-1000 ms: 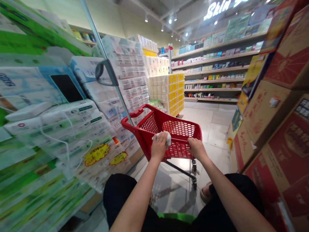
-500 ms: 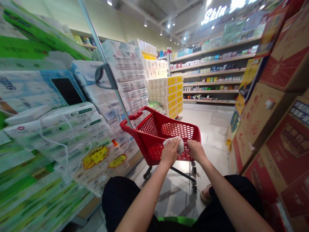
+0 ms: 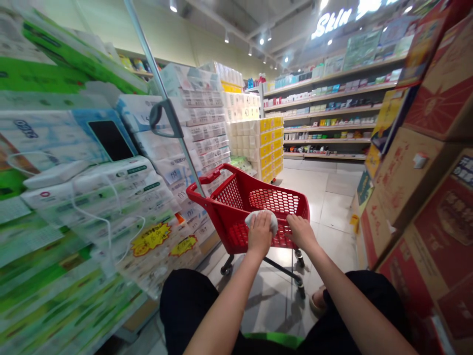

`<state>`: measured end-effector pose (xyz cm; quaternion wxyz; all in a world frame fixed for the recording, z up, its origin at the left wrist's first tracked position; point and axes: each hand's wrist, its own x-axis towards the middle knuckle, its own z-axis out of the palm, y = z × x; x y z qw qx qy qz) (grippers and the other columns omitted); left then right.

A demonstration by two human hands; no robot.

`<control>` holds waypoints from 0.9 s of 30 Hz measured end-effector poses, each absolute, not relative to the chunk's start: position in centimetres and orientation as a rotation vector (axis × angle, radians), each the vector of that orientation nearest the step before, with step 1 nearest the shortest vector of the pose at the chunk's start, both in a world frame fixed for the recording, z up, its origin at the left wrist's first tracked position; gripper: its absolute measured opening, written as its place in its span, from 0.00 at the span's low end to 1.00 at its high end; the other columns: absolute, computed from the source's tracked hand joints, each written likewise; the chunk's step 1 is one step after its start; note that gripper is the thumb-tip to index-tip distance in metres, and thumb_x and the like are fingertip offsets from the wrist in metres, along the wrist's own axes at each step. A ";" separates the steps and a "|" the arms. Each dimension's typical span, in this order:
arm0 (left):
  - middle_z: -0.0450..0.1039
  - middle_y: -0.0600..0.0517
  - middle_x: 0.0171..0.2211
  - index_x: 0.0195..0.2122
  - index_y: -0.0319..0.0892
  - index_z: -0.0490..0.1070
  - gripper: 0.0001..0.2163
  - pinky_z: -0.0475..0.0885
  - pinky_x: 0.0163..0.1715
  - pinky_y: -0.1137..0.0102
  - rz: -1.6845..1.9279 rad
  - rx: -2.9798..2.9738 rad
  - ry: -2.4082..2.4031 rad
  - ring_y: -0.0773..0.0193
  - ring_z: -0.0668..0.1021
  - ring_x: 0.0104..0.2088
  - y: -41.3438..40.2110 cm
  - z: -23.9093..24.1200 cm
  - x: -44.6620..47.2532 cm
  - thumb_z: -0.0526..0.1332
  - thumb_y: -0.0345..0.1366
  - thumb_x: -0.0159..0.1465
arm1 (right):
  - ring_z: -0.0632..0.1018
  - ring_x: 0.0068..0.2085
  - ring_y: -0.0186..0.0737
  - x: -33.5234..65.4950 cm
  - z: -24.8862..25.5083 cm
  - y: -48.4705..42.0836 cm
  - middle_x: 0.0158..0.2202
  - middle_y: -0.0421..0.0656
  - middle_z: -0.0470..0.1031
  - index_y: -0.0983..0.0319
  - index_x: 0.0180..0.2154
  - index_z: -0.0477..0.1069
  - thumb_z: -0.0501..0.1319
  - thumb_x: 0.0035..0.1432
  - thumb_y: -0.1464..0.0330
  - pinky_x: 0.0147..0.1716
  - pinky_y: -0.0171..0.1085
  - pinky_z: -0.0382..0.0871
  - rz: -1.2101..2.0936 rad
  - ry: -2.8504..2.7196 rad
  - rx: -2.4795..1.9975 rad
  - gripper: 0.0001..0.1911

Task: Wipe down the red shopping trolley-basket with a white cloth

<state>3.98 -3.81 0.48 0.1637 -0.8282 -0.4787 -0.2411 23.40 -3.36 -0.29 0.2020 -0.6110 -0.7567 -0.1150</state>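
Observation:
A red plastic shopping cart [image 3: 221, 217] with perforated sides stands just ahead of my knees. My left hand [image 3: 259, 236] presses a white cloth [image 3: 274, 224] flat to the cart's near side, just below the rim; the palm hides part of the cloth. Over the rim, farther right, curl the fingers of my right hand [image 3: 300, 232], which grips the cart; the fingertips are partly out of sight. From the cart's back left corner rises a metal pole [image 3: 186, 160] with a grey hook-shaped handle [image 3: 166, 118].
Stacked tissue packs [image 3: 201, 118] line the left, with a dark-screened phone [image 3: 112, 140] and a white cable [image 3: 92, 215] on them. Cardboard cartons [image 3: 410, 182] are piled along the right. Product shelves [image 3: 328, 125] stand at the back, beyond the tiled floor [image 3: 332, 202].
My left hand and the cloth have slid slightly left along the cart's side. My right hand stays on the rim. The whole view has shifted a little.

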 end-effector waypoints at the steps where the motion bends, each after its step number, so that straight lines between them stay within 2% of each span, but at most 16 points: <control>1: 0.56 0.44 0.66 0.67 0.39 0.51 0.31 0.50 0.67 0.53 -0.687 -2.368 -1.361 0.54 0.57 0.66 -4.0 0.5 4.6 0.56 0.34 0.63 | 0.72 0.44 0.47 23.1 -0.1 -3.5 0.44 0.46 0.73 0.61 0.45 0.65 0.65 0.49 0.67 0.41 0.40 0.58 -0.321 -2.110 -1.695 0.20; 5: 0.61 0.43 0.63 0.65 0.39 0.55 0.26 0.54 0.65 0.52 -0.669 -2.354 -1.363 0.54 0.64 0.62 -3.9 0.6 6.1 0.53 0.34 0.66 | 0.71 0.50 0.47 21.2 0.8 -4.1 0.52 0.48 0.70 0.60 0.54 0.62 0.60 0.52 0.66 0.49 0.42 0.58 -0.277 -2.029 -1.598 0.26; 8: 0.64 0.43 0.61 0.65 0.38 0.57 0.23 0.57 0.64 0.53 -0.624 -2.320 -1.369 0.55 0.67 0.60 -3.4 0.3 6.6 0.49 0.31 0.68 | 0.71 0.51 0.45 20.0 0.9 -4.2 0.57 0.50 0.68 0.61 0.62 0.55 0.55 0.54 0.71 0.48 0.40 0.61 -0.204 -1.997 -1.539 0.33; 12: 0.55 0.47 0.67 0.68 0.41 0.51 0.25 0.54 0.66 0.56 -0.577 -2.344 -1.215 0.58 0.58 0.66 -3.2 -0.3 5.5 0.48 0.30 0.68 | 0.68 0.57 0.49 20.3 0.1 -4.4 0.63 0.52 0.61 0.63 0.68 0.41 0.56 0.54 0.66 0.52 0.44 0.59 -0.240 -2.089 -1.427 0.43; 14: 0.50 0.49 0.69 0.69 0.43 0.48 0.27 0.53 0.67 0.57 -0.559 -2.355 -1.149 0.59 0.54 0.68 -3.0 -0.3 3.8 0.48 0.30 0.68 | 0.68 0.56 0.50 20.8 -0.2 -4.5 0.63 0.52 0.61 0.62 0.69 0.38 0.58 0.55 0.63 0.54 0.46 0.58 -0.274 -2.118 -1.408 0.46; 16: 0.49 0.50 0.69 0.69 0.44 0.47 0.27 0.52 0.67 0.56 -0.552 -2.329 -1.172 0.59 0.53 0.69 -2.7 0.1 1.6 0.48 0.29 0.68 | 0.70 0.53 0.50 21.3 -0.2 -4.5 0.62 0.52 0.64 0.62 0.70 0.37 0.58 0.55 0.60 0.52 0.46 0.58 -0.271 -2.114 -1.423 0.47; 18: 0.52 0.49 0.68 0.69 0.44 0.49 0.27 0.52 0.67 0.55 -0.558 -2.284 -1.242 0.59 0.54 0.68 -2.2 0.8 -0.7 0.48 0.29 0.68 | 0.71 0.50 0.49 21.7 -0.1 -4.5 0.59 0.51 0.66 0.61 0.69 0.39 0.58 0.57 0.58 0.51 0.46 0.58 -0.262 -2.107 -1.437 0.45; 21: 0.59 0.48 0.65 0.66 0.45 0.55 0.24 0.51 0.67 0.53 -0.569 -2.249 -1.294 0.57 0.59 0.66 -1.6 2.0 -3.1 0.48 0.29 0.69 | 0.70 0.50 0.48 22.1 0.2 -4.4 0.56 0.48 0.69 0.58 0.65 0.52 0.55 0.61 0.55 0.51 0.45 0.58 -0.271 -2.142 -1.441 0.34; 23: 0.63 0.48 0.62 0.65 0.46 0.58 0.22 0.50 0.67 0.53 -0.590 -2.230 -1.317 0.57 0.62 0.64 -1.5 2.5 -3.3 0.49 0.30 0.69 | 0.70 0.50 0.47 22.1 0.4 -4.2 0.53 0.48 0.71 0.59 0.60 0.60 0.55 0.62 0.57 0.49 0.43 0.58 -0.298 -2.158 -1.494 0.27; 27: 0.67 0.48 0.58 0.63 0.45 0.61 0.21 0.51 0.67 0.53 -0.643 -2.189 -1.373 0.58 0.66 0.61 -2.2 2.6 -1.1 0.49 0.30 0.69 | 0.71 0.48 0.48 20.9 1.1 -3.6 0.48 0.51 0.72 0.63 0.52 0.65 0.59 0.58 0.65 0.46 0.43 0.57 -0.385 -2.171 -1.639 0.20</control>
